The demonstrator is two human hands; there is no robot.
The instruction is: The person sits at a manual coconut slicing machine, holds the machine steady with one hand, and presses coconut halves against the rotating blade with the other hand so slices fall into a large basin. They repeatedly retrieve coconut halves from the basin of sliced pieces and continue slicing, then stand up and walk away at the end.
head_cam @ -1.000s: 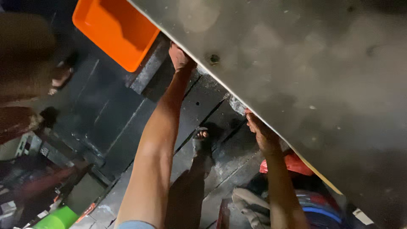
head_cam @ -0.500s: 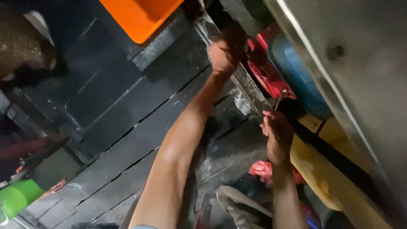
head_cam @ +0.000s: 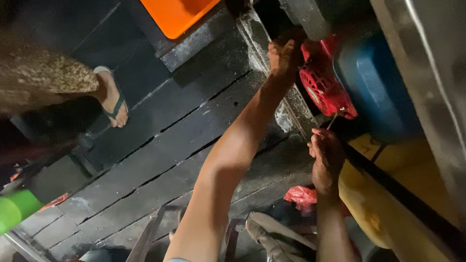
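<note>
- Overhead, the left hand (head_cam: 286,54) was pressed against the top edge of the small engine's red recoil-starter cover (head_cam: 324,88), fingers curled together over the housing; whether it gripped anything could not be told.
- Lower down, the right hand (head_cam: 326,157) was closed on a thin cord or rod (head_cam: 332,121) that ran up to the red cover's lower corner.
- Beside the red cover sat a blue tank-like body (head_cam: 374,85), and below it a yellow container (head_cam: 383,194) crossed by a dark strap.
- A red plastic bag (head_cam: 300,195) lay on the dark plank floor (head_cam: 184,131) just beside the right wrist.
- Another person's sandalled foot (head_cam: 112,99) stood on the planks, well apart from both hands, below an orange tub (head_cam: 177,14).
- Judging from this, a sharp pull with the right hand could have let the thin cord slip through the fingers or snap back, since the grip looked small.
- The left hand, resting so near the vented cover, risked being pinched or jarred if the engine shifted on its mount.
</note>
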